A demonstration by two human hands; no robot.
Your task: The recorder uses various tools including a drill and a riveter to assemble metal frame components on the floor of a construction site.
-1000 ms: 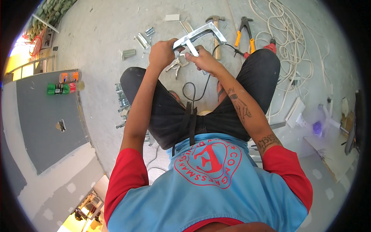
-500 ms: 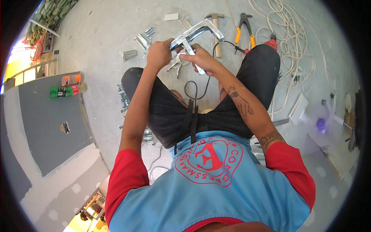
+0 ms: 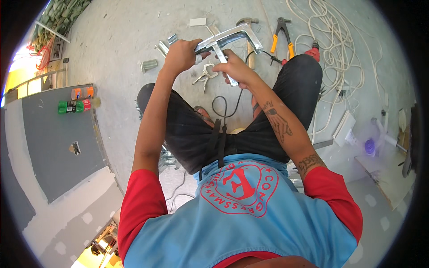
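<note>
A shiny bent metal channel piece (image 3: 230,36) with a short leg crossing it is held up in front of my knees. My left hand (image 3: 181,57) is closed around its left end. Lower down, the short metal leg (image 3: 220,53) sits in the grip of my right hand (image 3: 237,70), its end poking out below the fingers. On the floor just under the hands lies a pair of locking clamp pliers (image 3: 205,77). A hammer (image 3: 250,49) lies beyond the metal piece, its handle pointing toward me and partly covered by it.
Yellow-handled cutters (image 3: 282,35) lie right of the hammer. White cable (image 3: 333,53) sprawls across the right, near a red plug (image 3: 313,52). Cut metal pieces (image 3: 148,65) lie at left. A black cord (image 3: 226,111) loops between my legs. Bottles (image 3: 71,106) rest on a grey board.
The metal piece has tipped slightly, its right corner a little lower and farther right. My left hand has shifted slightly left and up. Both hands keep their grip.
</note>
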